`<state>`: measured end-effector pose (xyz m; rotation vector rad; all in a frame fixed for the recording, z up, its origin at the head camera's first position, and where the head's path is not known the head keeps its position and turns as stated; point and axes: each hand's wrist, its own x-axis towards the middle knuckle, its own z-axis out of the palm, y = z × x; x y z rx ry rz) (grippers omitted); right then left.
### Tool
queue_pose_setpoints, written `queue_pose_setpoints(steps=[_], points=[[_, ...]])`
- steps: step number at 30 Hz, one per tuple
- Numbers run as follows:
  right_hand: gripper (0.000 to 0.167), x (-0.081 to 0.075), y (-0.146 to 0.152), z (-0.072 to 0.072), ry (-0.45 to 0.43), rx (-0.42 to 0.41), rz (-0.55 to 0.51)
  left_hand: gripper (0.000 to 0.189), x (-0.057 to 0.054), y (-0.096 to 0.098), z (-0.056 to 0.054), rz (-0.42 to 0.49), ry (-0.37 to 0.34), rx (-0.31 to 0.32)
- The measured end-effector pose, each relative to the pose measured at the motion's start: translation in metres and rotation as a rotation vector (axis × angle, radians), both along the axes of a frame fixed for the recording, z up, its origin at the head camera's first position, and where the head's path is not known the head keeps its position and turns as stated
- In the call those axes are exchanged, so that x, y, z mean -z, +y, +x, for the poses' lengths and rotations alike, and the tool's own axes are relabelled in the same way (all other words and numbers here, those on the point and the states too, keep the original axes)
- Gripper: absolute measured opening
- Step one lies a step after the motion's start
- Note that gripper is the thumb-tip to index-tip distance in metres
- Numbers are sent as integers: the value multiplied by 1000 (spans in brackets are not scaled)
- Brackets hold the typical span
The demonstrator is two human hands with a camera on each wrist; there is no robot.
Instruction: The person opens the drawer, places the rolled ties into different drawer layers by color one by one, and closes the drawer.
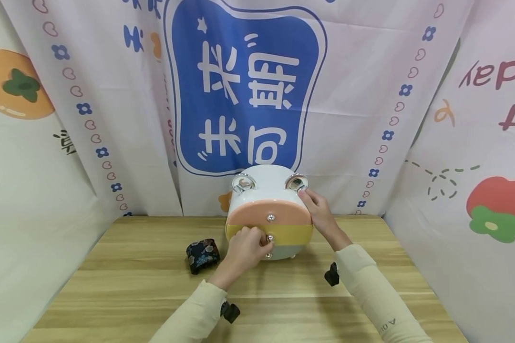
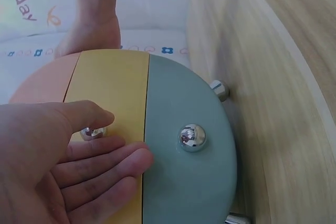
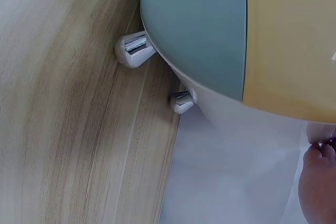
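A small white rounded drawer cabinet (image 1: 263,183) stands on the table, its front split into a pink drawer (image 1: 249,213), a yellow drawer (image 2: 113,77) and a grey-green drawer (image 2: 178,93). Each drawer has a round silver knob. My left hand (image 1: 248,245) is at the yellow drawer, thumb and index finger pinching its knob (image 2: 93,132); the other fingers lie loosely bent before the front. My right hand (image 1: 319,212) rests against the cabinet's right side, fingertips near one silver ring-shaped ear (image 1: 297,183). In the right wrist view only part of the right hand (image 3: 320,182) shows.
A dark floral-patterned fabric item (image 1: 203,256) lies on the wooden table (image 1: 283,305), left of the cabinet. Short silver feet (image 3: 134,50) hold the cabinet up. A printed curtain (image 1: 347,95) hangs right behind it, with more printed cloth on both sides.
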<state>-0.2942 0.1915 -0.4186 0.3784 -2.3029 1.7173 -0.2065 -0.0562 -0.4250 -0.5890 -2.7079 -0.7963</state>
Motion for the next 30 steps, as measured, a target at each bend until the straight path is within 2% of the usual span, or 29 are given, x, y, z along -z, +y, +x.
queue_pose_setpoints(steps=[6,10,13,25,30], points=[[51,0,0,0,-11,-3,7,46,-1,-1,-1,3,5,-2],[51,0,-2,1,-13,-6,15,45,3,-3,2,-28,1,-13],[52,-1,-1,1,-16,-7,15,46,10,-5,5,-49,-19,-26],[47,-3,0,0,6,7,13,49,42,-5,12,-42,-145,-85],[48,-2,-1,1,2,4,21,49,52,-2,12,-64,-164,-112]])
